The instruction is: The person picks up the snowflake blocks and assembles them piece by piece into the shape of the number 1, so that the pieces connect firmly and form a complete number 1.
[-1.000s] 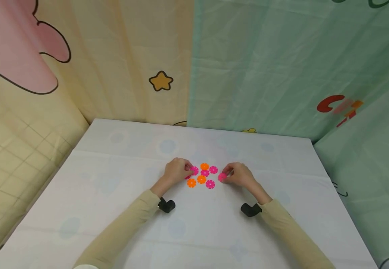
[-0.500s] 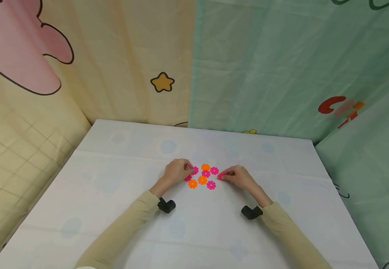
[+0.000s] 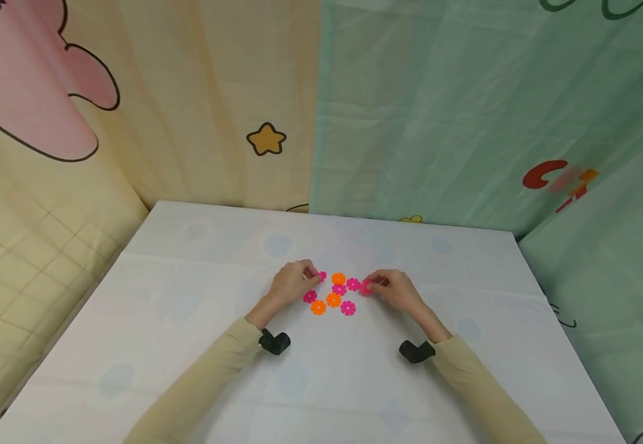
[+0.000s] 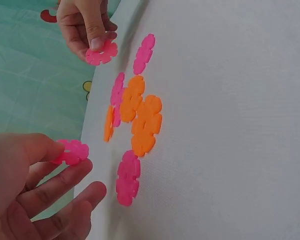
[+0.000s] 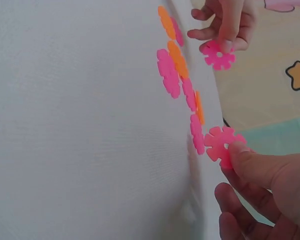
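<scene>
My left hand (image 3: pixel 290 283) pinches a pink notched plastic disc (image 4: pixel 74 152) between thumb and forefinger, its other fingers loosely spread. In my right hand (image 3: pixel 395 290), thumb and fingers hold another pink notched disc (image 5: pixel 221 145) by its edge. Both discs are up off the table and apart from each other. Between the hands lie flat loose discs of the same kind: a pink disc (image 3: pixel 310 296) under the left hand, an orange disc (image 3: pixel 318 307), a second orange disc (image 3: pixel 333 300), a third orange disc (image 3: pixel 338 279), and several pink ones, including a near pink disc (image 3: pixel 348 308).
A white cloth with pale blue spots covers the table (image 3: pixel 310 382). Behind it hang a yellow curtain (image 3: pixel 210 98) and a green curtain (image 3: pixel 438 111). A black wrist mount (image 3: pixel 274 342) sits at the left cuff, and another black mount (image 3: pixel 416 351) at the right.
The right hand's disc has turned from face-on to edge-on and back, shifting slightly left. The left hand has lifted a little, showing more of the pink disc below it.
</scene>
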The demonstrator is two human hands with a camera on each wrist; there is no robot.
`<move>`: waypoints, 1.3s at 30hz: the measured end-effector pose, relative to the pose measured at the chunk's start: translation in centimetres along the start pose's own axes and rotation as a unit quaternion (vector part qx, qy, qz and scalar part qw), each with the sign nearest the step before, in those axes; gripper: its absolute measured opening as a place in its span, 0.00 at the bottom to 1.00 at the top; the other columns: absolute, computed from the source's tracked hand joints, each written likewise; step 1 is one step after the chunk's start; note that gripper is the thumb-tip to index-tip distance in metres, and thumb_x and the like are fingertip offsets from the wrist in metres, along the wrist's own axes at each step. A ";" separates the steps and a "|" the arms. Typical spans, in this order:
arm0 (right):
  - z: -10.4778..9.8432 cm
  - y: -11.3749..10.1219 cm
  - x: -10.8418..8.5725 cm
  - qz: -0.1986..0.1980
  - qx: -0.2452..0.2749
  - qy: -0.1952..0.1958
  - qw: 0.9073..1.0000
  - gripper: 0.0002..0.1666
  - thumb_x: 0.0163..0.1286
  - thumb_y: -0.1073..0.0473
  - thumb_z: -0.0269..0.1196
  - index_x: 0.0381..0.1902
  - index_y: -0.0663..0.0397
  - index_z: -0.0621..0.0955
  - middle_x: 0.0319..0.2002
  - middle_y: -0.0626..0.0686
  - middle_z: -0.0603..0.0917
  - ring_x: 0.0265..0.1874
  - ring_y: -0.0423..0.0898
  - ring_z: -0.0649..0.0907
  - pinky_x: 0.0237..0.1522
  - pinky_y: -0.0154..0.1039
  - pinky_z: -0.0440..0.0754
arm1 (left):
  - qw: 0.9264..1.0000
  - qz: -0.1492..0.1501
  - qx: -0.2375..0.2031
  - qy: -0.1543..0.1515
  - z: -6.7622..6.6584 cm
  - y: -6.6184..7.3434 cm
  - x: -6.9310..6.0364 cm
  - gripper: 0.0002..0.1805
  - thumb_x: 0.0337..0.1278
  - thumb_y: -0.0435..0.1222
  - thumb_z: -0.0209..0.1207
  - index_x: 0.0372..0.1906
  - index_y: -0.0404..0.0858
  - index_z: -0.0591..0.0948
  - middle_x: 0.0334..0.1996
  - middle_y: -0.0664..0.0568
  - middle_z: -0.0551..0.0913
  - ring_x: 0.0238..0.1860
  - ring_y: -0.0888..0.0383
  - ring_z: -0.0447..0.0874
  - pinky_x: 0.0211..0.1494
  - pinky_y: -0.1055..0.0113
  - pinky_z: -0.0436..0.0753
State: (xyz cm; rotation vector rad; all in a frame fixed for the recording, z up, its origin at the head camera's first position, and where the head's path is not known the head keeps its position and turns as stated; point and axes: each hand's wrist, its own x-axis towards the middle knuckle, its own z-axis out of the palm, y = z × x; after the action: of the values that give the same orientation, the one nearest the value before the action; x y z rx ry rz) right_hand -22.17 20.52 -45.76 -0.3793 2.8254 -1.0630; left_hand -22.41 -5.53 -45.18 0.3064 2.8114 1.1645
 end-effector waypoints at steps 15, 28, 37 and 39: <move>1.0 -1.0 0.5 -0.046 0.067 0.090 0.993 0.09 0.66 0.60 0.63 0.41 0.59 0.85 0.37 0.55 0.87 0.37 0.48 0.81 0.44 0.38 0.79 | 0.998 0.038 -0.028 0.039 0.2 1.4 0.0 0.12 0.59 0.41 0.63 0.44 0.40 0.85 0.34 0.50 0.86 0.28 0.60 0.78 0.29 0.74 0.78; 1.6 -2.0 0.7 -0.062 0.088 0.124 0.986 0.09 0.66 0.58 0.63 0.42 0.55 0.84 0.40 0.53 0.87 0.41 0.48 0.80 0.45 0.38 0.79 | 0.990 0.001 -0.137 -0.024 0.5 1.6 0.1 0.12 0.60 0.41 0.63 0.42 0.37 0.86 0.33 0.49 0.87 0.28 0.52 0.81 0.29 0.73 0.78; 1.9 -2.5 0.7 -0.091 0.112 0.143 0.979 0.10 0.65 0.58 0.64 0.42 0.57 0.84 0.38 0.54 0.87 0.38 0.47 0.81 0.43 0.31 0.80 | 0.985 -0.021 -0.166 -0.034 0.6 1.6 0.3 0.15 0.61 0.43 0.61 0.44 0.37 0.86 0.34 0.48 0.88 0.28 0.57 0.81 0.31 0.67 0.82; 1.9 -2.7 0.7 -0.087 0.124 0.142 0.978 0.09 0.65 0.58 0.64 0.41 0.56 0.84 0.38 0.54 0.87 0.37 0.47 0.81 0.41 0.29 0.80 | 0.984 -0.020 -0.172 -0.036 0.6 1.6 0.4 0.15 0.62 0.42 0.60 0.45 0.36 0.85 0.34 0.47 0.88 0.27 0.57 0.82 0.31 0.65 0.83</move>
State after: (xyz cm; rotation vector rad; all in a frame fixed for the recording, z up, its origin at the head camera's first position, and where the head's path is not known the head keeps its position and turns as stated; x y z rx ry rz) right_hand -21.96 17.19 -45.42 -0.4938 2.8850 -1.6043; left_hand -22.43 -3.93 -44.48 0.2562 2.4827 1.5619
